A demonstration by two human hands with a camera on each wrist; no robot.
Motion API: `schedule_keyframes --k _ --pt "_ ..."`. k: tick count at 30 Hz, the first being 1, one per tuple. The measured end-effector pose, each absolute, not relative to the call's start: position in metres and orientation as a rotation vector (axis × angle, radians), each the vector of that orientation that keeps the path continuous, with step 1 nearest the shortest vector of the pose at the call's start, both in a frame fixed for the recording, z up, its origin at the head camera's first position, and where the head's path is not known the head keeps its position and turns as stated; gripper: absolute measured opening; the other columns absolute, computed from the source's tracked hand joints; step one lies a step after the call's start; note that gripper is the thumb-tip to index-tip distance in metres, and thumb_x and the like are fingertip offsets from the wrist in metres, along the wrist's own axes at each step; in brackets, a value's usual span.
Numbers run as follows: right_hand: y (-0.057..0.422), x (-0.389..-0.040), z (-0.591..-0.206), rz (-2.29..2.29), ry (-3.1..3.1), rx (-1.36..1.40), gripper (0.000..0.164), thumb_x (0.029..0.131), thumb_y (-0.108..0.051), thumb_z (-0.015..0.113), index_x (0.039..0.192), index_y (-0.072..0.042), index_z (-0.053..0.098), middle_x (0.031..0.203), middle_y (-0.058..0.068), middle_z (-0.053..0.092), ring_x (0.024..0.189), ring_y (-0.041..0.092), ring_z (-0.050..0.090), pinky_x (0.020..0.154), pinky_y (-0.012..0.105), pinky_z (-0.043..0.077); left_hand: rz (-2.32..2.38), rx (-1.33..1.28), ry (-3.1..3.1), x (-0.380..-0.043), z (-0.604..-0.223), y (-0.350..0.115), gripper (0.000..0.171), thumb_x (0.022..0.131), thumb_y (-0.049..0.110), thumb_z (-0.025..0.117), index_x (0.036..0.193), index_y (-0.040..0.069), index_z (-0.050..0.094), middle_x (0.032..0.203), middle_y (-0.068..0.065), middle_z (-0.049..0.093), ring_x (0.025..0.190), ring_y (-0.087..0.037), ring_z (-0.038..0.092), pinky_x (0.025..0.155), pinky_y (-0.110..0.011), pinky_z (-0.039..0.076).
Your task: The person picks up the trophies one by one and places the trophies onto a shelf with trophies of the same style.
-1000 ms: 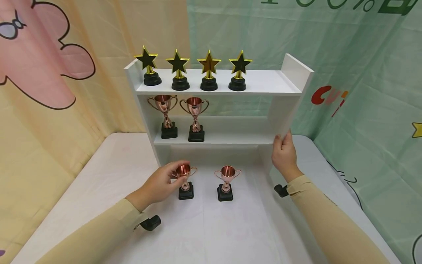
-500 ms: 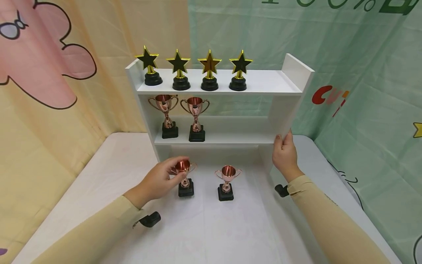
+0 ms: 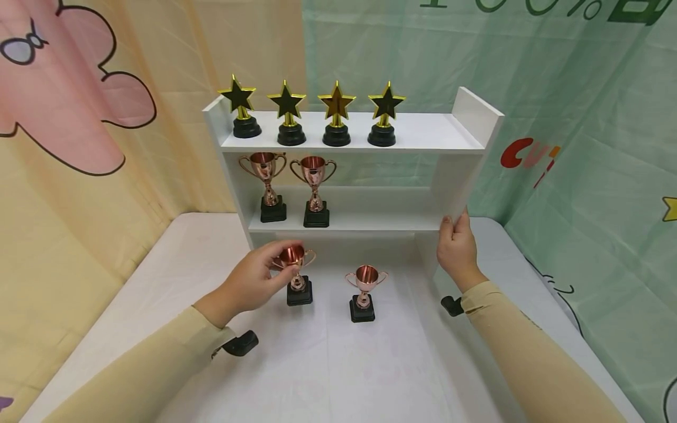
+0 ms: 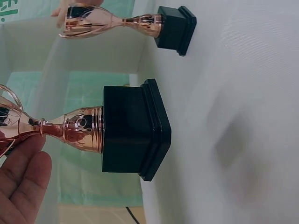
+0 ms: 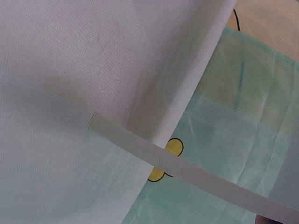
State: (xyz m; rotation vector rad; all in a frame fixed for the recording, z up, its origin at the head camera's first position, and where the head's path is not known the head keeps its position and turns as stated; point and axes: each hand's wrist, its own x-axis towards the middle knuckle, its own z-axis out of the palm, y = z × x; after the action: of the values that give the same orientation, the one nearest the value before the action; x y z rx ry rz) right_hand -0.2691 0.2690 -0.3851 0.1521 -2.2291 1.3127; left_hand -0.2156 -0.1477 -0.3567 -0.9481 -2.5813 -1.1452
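My left hand (image 3: 248, 285) pinches a small copper-coloured trophy cup (image 3: 300, 292) by its bowl, with the thumb in front. In the left wrist view the black base of this trophy cup (image 4: 126, 128) hangs upright above the cloth, with a shadow below. Another copper trophy cup (image 3: 362, 306) stands on the table to its right. My right hand (image 3: 457, 252) grips the right side panel of the white shelf (image 3: 423, 220), thumb at the front edge. In the right wrist view the panel's edge (image 5: 140, 144) shows, with only a dark bit of the hand at the bottom.
Two copper trophy cups (image 3: 316, 214) stand on the left of the middle shelf board. Several gold star trophies (image 3: 335, 135) line the top board, which has raised sides. White cloth covers the table (image 3: 370, 376). Printed curtains (image 3: 592, 194) hang behind and at both sides.
My left hand has raised the trophy cup off the table and carried it a little towards the shelf. My right hand has stayed on the side panel.
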Motion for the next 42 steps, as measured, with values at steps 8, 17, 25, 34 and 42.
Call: schedule_keyframes --k 8,17,25,34,42 --pt "0.268 -0.268 -0.385 1.323 -2.225 0.155 0.057 0.115 -0.023 0.034 0.17 -0.021 0.017 0.163 0.02 0.042 0.154 0.035 0.037 0.123 0.059 0.032 -1.146 -0.967 -2.551 -0.217 -0.34 -0.144 0.05 0.102 0.011 0.069 0.15 0.008 0.055 0.121 -0.007 0.071 0.104 -0.017 0.068 0.09 -0.034 0.061" --pt "0.267 -0.267 -0.383 1.319 -2.228 0.138 0.057 0.115 -0.024 0.034 0.17 -0.019 0.019 0.162 0.022 0.043 0.151 0.038 0.039 0.121 0.062 0.034 -1.158 -0.99 -2.516 -0.221 -0.317 -0.141 0.049 0.102 0.011 0.068 0.149 0.004 0.055 0.126 -0.009 0.069 0.104 -0.018 0.069 0.088 -0.033 0.062" --pt "0.267 -0.266 -0.384 1.312 -2.22 0.152 0.056 0.115 -0.023 0.034 0.169 -0.019 0.021 0.159 0.023 0.044 0.149 0.038 0.041 0.12 0.062 0.035 -1.172 -1.009 -2.462 -0.224 -0.301 -0.137 0.047 0.101 0.007 0.068 0.147 0.003 0.058 0.118 -0.008 0.069 0.099 -0.017 0.068 0.085 -0.028 0.06" --pt "0.269 -0.268 -0.386 1.309 -2.218 0.153 0.056 0.115 -0.023 0.035 0.169 -0.021 0.021 0.161 0.02 0.044 0.151 0.035 0.04 0.122 0.06 0.034 -1.147 -1.032 -2.429 -0.227 -0.287 -0.129 0.048 0.102 0.011 0.068 0.148 0.006 0.057 0.122 -0.007 0.07 0.098 -0.016 0.07 0.084 -0.03 0.061" --pt "0.268 -0.268 -0.385 1.304 -2.223 0.142 0.054 0.115 -0.024 0.034 0.168 -0.019 0.024 0.158 0.021 0.047 0.148 0.034 0.043 0.121 0.06 0.035 -1.136 -1.06 -2.399 -0.229 -0.277 -0.117 0.05 0.102 0.012 0.069 0.15 0.007 0.056 0.121 -0.008 0.07 0.098 -0.017 0.07 0.085 -0.032 0.061"
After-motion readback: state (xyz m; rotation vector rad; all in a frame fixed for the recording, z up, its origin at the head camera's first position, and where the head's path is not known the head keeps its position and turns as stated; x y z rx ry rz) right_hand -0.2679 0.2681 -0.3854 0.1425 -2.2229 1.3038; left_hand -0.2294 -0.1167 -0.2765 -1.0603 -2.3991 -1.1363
